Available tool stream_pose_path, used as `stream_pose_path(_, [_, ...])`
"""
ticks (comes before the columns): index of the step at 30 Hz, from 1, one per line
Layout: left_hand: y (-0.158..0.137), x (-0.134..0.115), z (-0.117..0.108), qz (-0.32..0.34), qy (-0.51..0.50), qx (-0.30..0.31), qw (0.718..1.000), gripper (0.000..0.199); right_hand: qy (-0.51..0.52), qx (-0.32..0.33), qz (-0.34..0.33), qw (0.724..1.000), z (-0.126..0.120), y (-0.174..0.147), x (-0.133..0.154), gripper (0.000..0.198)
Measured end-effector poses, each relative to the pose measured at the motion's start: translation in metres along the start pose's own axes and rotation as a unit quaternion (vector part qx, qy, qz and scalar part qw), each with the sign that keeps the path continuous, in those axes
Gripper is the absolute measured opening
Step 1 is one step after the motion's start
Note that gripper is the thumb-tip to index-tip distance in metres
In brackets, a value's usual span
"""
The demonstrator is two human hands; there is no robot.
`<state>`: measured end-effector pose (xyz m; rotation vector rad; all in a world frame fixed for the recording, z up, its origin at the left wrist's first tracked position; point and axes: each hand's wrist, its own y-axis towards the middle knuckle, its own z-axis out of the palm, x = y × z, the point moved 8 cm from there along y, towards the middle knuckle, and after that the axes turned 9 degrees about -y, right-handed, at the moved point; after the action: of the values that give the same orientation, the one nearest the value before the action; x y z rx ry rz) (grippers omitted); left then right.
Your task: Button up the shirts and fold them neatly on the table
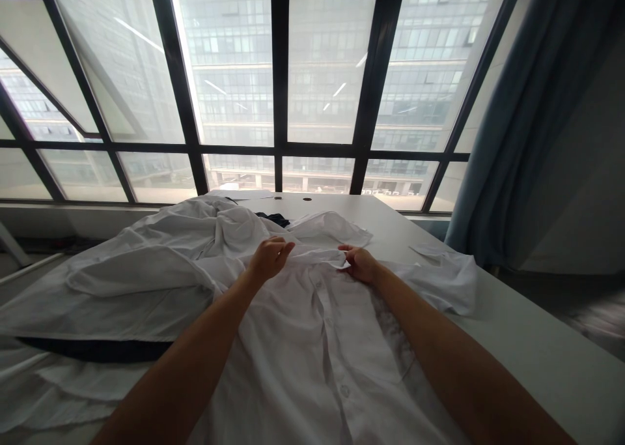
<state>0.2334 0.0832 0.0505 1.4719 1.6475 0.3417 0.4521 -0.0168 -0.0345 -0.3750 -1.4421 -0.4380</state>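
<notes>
A white button-up shirt (293, 341) is spread over the table in front of me, its button strip running down the middle towards me. At its collar end, my right hand (360, 262) pinches the right end of the white collar (317, 257) between thumb and fingers. My left hand (270, 257) is closed at the other end of the collar, thumb against the fingers, and the cloth in its grip is partly hidden. One white sleeve (439, 279) lies out to the right on the table.
More white garments (146, 262) lie heaped on the left, with a dark cloth (97, 348) under them. A small dark bundle (274, 219) sits beyond the collar. The white table (512, 328) reaches towards large windows (322, 73). A blue-grey curtain (508, 119) hangs at right.
</notes>
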Motion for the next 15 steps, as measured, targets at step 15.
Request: stream_pose_path(15, [-0.011, 0.049, 0.013, -0.309, 0.008, 0.021, 0.951, 0.032, 0.098, -0.017, 0.007, 0.995, 0.011, -0.007, 0.010, 0.034])
